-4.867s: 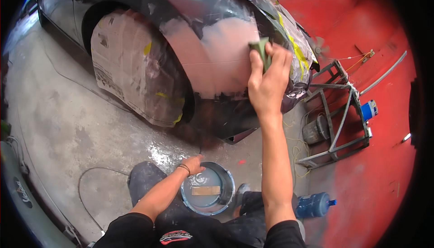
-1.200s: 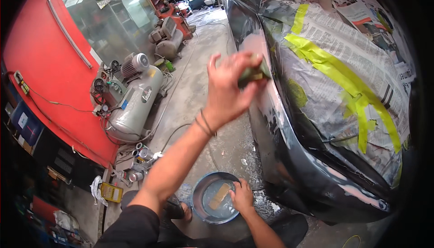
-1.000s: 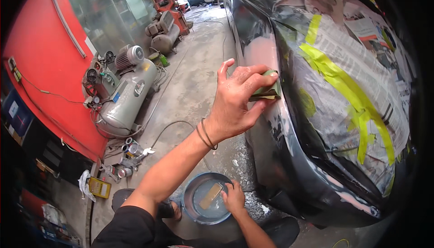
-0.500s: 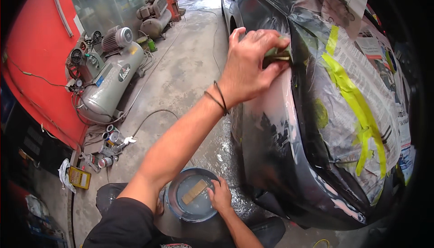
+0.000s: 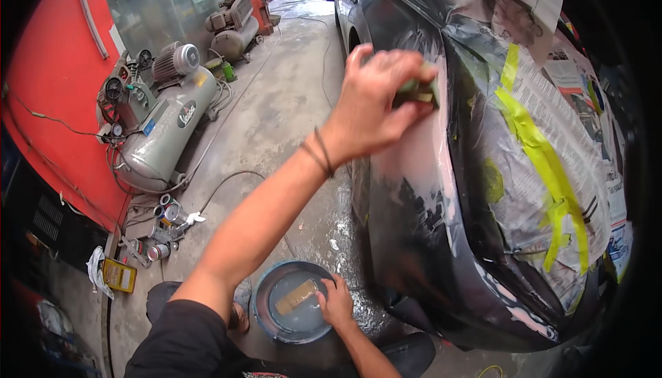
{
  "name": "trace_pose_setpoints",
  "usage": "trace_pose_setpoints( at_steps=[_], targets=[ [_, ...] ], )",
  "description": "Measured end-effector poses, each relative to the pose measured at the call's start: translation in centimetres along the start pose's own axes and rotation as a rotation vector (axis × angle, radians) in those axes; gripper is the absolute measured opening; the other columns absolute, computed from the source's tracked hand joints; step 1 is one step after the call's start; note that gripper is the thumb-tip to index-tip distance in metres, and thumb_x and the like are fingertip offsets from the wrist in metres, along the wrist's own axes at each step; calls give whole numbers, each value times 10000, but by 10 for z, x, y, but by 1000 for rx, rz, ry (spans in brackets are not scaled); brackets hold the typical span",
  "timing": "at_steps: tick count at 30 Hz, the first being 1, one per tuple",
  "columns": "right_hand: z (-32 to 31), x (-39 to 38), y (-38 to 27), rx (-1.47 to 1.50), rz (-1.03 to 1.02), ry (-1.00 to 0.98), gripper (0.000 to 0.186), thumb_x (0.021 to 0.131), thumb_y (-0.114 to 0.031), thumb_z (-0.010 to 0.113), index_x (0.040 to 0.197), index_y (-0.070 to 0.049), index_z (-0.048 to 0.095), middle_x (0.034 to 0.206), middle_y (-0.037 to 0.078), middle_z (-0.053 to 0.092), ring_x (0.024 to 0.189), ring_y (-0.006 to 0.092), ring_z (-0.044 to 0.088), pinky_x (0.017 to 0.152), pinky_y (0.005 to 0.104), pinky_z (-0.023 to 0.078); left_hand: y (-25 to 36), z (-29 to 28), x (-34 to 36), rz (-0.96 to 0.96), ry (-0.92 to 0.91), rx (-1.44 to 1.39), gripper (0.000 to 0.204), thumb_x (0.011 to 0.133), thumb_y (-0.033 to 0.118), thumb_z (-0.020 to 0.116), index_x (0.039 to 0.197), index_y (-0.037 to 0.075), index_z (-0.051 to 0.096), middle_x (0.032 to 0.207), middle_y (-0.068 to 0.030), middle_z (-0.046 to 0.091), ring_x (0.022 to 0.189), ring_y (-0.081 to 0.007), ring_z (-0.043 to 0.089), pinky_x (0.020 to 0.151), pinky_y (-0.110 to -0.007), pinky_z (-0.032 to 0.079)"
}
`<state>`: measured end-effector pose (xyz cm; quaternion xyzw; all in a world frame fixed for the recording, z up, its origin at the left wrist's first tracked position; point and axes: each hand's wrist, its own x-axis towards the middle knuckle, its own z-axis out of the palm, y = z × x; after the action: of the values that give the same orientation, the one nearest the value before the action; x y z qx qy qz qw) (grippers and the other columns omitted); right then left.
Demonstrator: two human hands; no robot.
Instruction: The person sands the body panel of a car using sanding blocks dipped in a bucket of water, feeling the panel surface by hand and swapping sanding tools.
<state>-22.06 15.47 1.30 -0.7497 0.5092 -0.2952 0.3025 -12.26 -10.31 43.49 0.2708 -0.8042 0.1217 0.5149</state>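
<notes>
My left hand [image 5: 386, 95] is stretched out to the dark car panel [image 5: 407, 233], its fingers and thumb closed round a small greenish sanding pad [image 5: 426, 93]. The pad lies against the panel's upper edge, where pale pink filler shows; the grip hides part of it. Low in the view, a round blue-grey basin [image 5: 265, 323] holds cloudy water and a flat tan block [image 5: 296, 297]. At the basin's right rim is my right hand [image 5: 337, 302], fingers apart over the edge, close to the block but not holding it.
Newspaper [image 5: 572, 171] fixed with yellow tape [image 5: 534, 147] covers the car's right side. A grey air compressor [image 5: 172, 130] stands by the red wall [image 5: 55, 102], with another compressor [image 5: 234, 33] beyond. Cans [image 5: 158, 252] and a hose [image 5: 234, 172] lie on the floor.
My left hand has shifted slightly left and down along the panel edge with the pad. The basin sits a little lower in view; my right hand has barely moved.
</notes>
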Motion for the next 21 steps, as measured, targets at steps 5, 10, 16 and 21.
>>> trace_pose_setpoints(
  at_steps=[5,10,16,21],
  targets=[
    [-1,0,-2,14,-3,-3,477,984,-246,825,1418,-87,709,1542,229,607,1372,480,611,1145,573,524,-11,-3,30,21,-12,-23,406,917,193,894,1304,132,789,1342,-61,803,1289,-271,742,1243,-507,358],
    [0,2,-5,-8,29,-21,479,986,-246,824,1422,-87,705,1539,228,610,1368,479,617,1137,577,530,-16,3,37,57,40,-14,417,925,193,893,1322,129,782,1363,-72,795,1305,-276,737,1259,-532,345],
    [2,2,3,10,-2,10,470,994,-245,815,1424,-91,704,1542,227,611,1381,483,613,1141,572,532,-4,8,19,32,29,-8,450,917,229,898,1346,169,778,1390,-79,784,1347,-280,720,1305,-556,314],
    [-1,4,-7,25,32,-6,457,997,-245,811,1410,-81,705,1532,230,616,1386,472,614,1151,565,528,-12,-2,41,93,27,34,427,919,165,887,1325,132,762,1321,-50,797,1286,-266,737,1210,-503,373]
  ],
)
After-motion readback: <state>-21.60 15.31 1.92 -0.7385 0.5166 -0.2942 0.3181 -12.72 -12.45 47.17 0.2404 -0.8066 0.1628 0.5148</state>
